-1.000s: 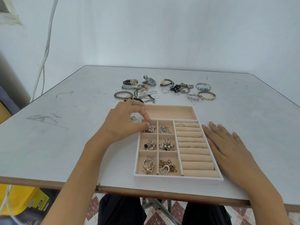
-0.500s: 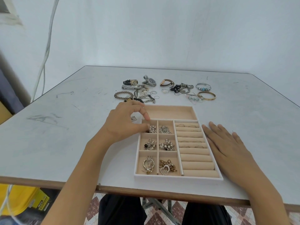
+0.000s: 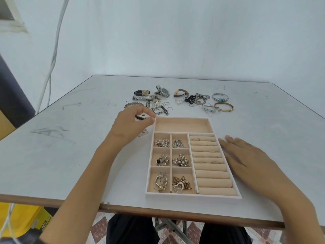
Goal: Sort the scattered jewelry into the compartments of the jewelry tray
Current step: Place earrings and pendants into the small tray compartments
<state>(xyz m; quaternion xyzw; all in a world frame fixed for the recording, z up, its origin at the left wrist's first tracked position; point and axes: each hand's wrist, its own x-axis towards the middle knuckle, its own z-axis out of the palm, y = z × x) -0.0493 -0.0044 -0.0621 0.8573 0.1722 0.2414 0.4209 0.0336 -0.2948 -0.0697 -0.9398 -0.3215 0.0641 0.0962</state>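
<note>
The white-rimmed, beige-lined jewelry tray lies on the near right part of the scuffed white bench, close to its near edge. Its six small square compartments on the left each hold a cluster of pearl, silver or gold pieces. The padded ring rolls on its right carry a few thin rings in the far rows. The long far compartment shows only its lining.

The left hand hovers just left of the tray's far left corner. Its fingers are curled and the forefinger tip meets the thumb. A string of dark beads shows through the gap in the curled fingers. Whether the hand pinches it or it lies on the bench behind cannot be told. The right hand lies flat on the bench just beside the tray's right wall, with the fingers straight and together.

The unsorted jewelry is strewn in a band beyond the tray:
- A black-strapped gold watch, a steel watch with a dark face and a brown-strapped watch lie at the far edge.
- A tangle of silver chains lies nearer.
- A gold bangle and a silver bracelet with turquoise beads lie at the right end.
</note>
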